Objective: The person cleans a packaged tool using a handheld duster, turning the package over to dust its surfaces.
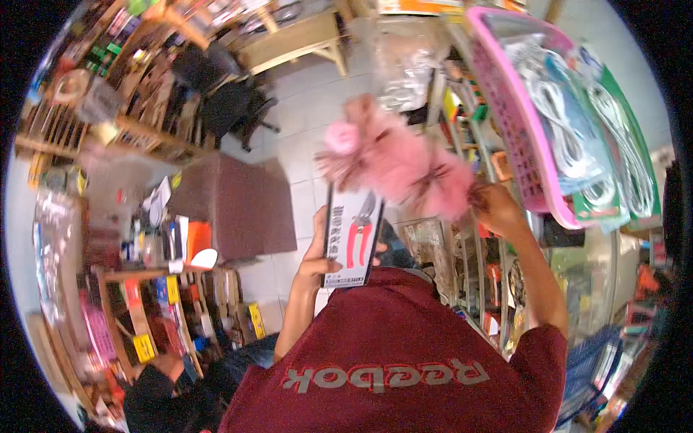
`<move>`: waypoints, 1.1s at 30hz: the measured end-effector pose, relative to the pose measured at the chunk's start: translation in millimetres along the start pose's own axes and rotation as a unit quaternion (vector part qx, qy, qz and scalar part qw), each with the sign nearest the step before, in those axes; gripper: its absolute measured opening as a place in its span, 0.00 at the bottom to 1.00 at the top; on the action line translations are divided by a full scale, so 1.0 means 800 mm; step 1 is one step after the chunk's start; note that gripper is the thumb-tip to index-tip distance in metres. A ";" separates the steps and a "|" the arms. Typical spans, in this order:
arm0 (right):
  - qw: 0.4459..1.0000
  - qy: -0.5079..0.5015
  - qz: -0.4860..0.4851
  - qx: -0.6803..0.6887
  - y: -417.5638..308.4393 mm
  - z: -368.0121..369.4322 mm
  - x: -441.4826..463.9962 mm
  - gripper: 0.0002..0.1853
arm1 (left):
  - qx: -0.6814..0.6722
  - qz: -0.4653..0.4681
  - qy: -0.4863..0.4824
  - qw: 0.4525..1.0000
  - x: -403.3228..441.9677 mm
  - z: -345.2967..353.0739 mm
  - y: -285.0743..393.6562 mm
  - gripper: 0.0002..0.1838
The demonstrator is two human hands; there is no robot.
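My left hand (315,265) is closed around a box of pruning shears (346,231). A red-handled pair of shears is pictured on the box's front, which faces up. A pink feather duster (437,177), smeared by motion, is gripped in my right hand (499,211). Its fluffy head stretches to the left, over the top end of the box. Whether the feathers touch the box, I cannot tell.
To the right, a pink plastic basket (520,137) holds packaged white cables (559,126). Shelves with many goods (173,310) line the left. A brown table (231,209), a black office chair (234,101) and a wooden bench (296,43) stand ahead on the tiled floor.
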State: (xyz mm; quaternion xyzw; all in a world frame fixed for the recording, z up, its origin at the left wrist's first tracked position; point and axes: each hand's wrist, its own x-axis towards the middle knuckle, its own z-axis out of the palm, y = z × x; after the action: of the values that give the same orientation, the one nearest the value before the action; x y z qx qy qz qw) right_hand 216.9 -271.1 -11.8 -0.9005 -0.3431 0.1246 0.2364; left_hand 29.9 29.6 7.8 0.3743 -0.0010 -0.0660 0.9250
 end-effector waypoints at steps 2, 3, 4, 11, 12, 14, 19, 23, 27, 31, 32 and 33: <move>0.995 0.011 -0.058 0.078 0.006 0.008 -0.002 0.06 | -0.033 -0.037 0.009 0.999 0.007 0.000 -0.008 0.63; 0.992 0.020 -0.104 0.069 0.006 0.000 -0.002 0.07 | 0.017 -0.030 0.032 0.999 0.015 0.021 0.000 0.60; 0.995 0.020 -0.085 0.045 0.022 0.012 0.000 0.08 | 0.024 -0.108 -0.049 0.993 0.021 0.000 0.005 0.55; 0.965 0.240 -0.044 0.101 -0.022 -0.021 -0.053 0.09 | 0.045 -0.121 -0.232 0.964 0.108 0.013 -0.006 0.43; 0.967 0.241 0.039 0.071 -0.041 -0.029 -0.077 0.09 | 0.055 -0.149 -0.245 0.956 0.126 0.017 -0.013 0.42; 0.944 0.296 0.134 0.053 -0.062 -0.011 -0.135 0.08 | 0.074 -0.204 -0.270 0.938 0.153 0.028 -0.027 0.40; 0.827 0.459 0.314 0.079 -0.119 0.108 -0.273 0.09 | 0.118 -0.330 -0.338 0.873 0.200 0.065 -0.089 0.35; 0.638 0.581 0.502 0.057 -0.172 0.234 -0.279 0.05 | 0.161 -0.413 -0.402 0.801 0.224 0.089 -0.146 0.32; 0.539 0.611 0.572 0.092 -0.258 0.238 -0.245 0.04 | 0.221 -0.476 -0.472 0.709 0.262 0.076 -0.206 0.29; 0.475 0.489 0.726 0.089 -0.321 0.204 -0.207 0.02 | 0.261 -0.451 -0.668 0.531 0.279 0.081 -0.231 0.25; 0.412 0.523 0.741 0.089 -0.326 0.200 -0.201 0.02 | 0.284 -0.492 -0.645 0.511 0.251 0.170 -0.182 0.25; 0.348 0.553 0.752 0.086 -0.331 0.198 -0.195 0.02 | 0.174 -0.530 -0.648 0.518 0.245 0.173 -0.187 0.25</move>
State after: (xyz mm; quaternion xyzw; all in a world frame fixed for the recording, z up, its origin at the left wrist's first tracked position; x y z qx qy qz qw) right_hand -106.8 -149.8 -2.3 -0.6200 0.6991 -0.2478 0.2560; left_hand 198.9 -196.6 -5.4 0.3126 -0.4135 -0.7666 0.3788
